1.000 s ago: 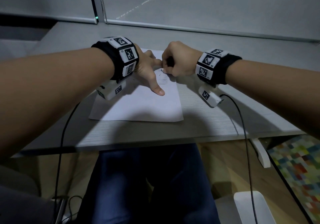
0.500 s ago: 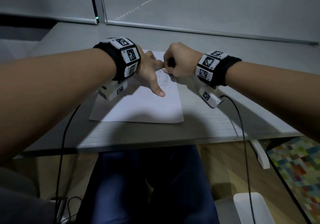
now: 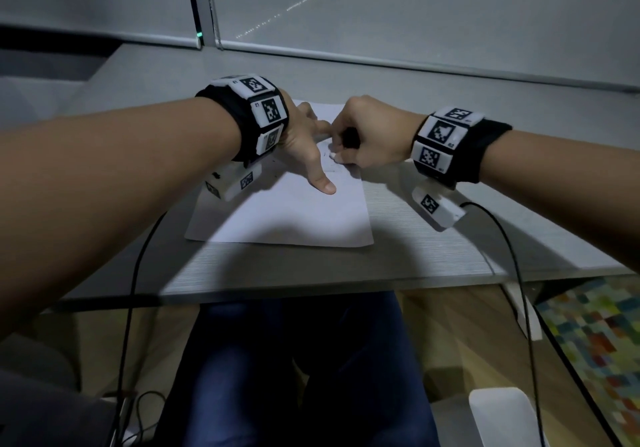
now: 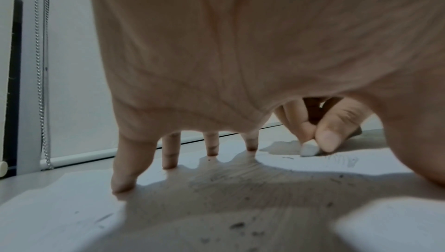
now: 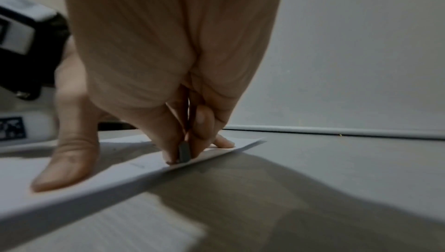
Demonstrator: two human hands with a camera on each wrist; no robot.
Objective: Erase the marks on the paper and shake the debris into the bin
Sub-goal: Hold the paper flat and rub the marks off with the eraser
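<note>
Left hand (image 3: 304,145) splays on paper (image 3: 294,214); right hand (image 3: 367,135) fingers pinch eraser (image 4: 308,149).

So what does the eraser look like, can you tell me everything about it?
The eraser is small and white, mostly hidden in the right hand, whose thumb and fingers pinch it. Only its rounded tip pokes out, pressed on the paper beside faint pencil marks. From the right wrist view it looks grey and narrow, standing upright near the sheet's edge.

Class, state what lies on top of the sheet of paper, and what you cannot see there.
On the paper: the left hand pressing it flat, the eraser pinched by the right hand, pencil marks, dark crumbs. Anything under the palms is hidden.
</note>
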